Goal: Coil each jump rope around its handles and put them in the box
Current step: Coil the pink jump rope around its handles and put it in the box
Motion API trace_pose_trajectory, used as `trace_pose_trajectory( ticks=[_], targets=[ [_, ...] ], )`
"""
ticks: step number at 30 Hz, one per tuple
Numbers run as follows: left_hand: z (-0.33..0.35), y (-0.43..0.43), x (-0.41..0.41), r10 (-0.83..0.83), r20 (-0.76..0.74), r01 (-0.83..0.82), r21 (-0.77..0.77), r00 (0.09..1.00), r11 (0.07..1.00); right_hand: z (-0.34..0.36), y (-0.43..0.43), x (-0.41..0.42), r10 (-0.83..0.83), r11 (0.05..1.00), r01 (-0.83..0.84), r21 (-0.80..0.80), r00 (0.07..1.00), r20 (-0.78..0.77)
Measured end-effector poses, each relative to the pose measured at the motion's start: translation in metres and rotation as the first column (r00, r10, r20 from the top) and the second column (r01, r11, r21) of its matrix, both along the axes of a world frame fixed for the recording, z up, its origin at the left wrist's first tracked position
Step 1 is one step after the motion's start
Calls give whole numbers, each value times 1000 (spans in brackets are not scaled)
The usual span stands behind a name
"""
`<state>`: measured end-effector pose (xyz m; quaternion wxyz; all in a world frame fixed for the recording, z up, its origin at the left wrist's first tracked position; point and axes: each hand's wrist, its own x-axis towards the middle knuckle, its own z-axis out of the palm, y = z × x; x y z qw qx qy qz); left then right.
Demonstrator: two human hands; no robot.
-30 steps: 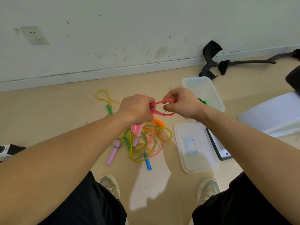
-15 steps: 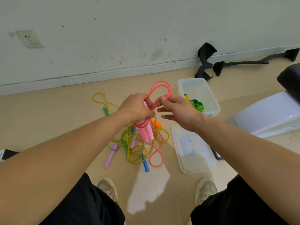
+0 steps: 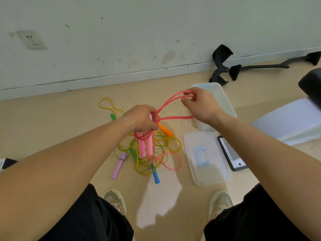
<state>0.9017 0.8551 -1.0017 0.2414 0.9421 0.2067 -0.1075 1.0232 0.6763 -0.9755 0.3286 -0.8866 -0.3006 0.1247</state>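
Observation:
My left hand [image 3: 140,119] grips the two pink handles [image 3: 145,146] of a jump rope, which hang down below my fist. A few turns of pink cord wrap the handles just under my fingers. My right hand [image 3: 202,105] pinches a doubled loop of the pink cord [image 3: 171,101] and holds it stretched out to the right. More pink cord [image 3: 171,162] trails on the floor. The clear plastic box [image 3: 224,101] stands behind my right hand, its inside hidden.
A tangle of yellow and green ropes [image 3: 156,150] lies on the floor with orange [image 3: 165,130], blue [image 3: 155,174], purple [image 3: 118,166] and green [image 3: 112,116] handles. The box lid [image 3: 206,159] lies right of it, beside a tablet [image 3: 231,157]. My shoes [image 3: 116,200] are below.
My right hand has pulled the pink loop from above my left fist out to the right, in front of the box. The left hand kept its grip on the handles.

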Motion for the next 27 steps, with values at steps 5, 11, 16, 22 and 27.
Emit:
trace_pose_trajectory(
  ticks=[5, 11, 16, 22, 27],
  targets=[
    [3, -9, 2, -19, 45, 20, -30, 999, 999, 2, -5, -5, -97, 977, 99, -188, 995, 17],
    [3, -8, 3, 43, 37, -40, -78, 998, 996, 20, -1, -23, -204, 927, 136, -348, 965, -166],
    [4, -11, 3, -16, 52, 22, -112, 999, 993, 5, 8, -37, 138, 984, -165, -70, 946, -292],
    [7, -9, 4, -23, 70, 35, -180, 997, 983, -14, 9, -38, 285, 958, -285, -19, 949, 135],
    [13, -6, 4, -66, 24, 70, -252, 998, 965, -20, 9, -36, 297, 954, -298, -26, 932, 206]
  ],
)
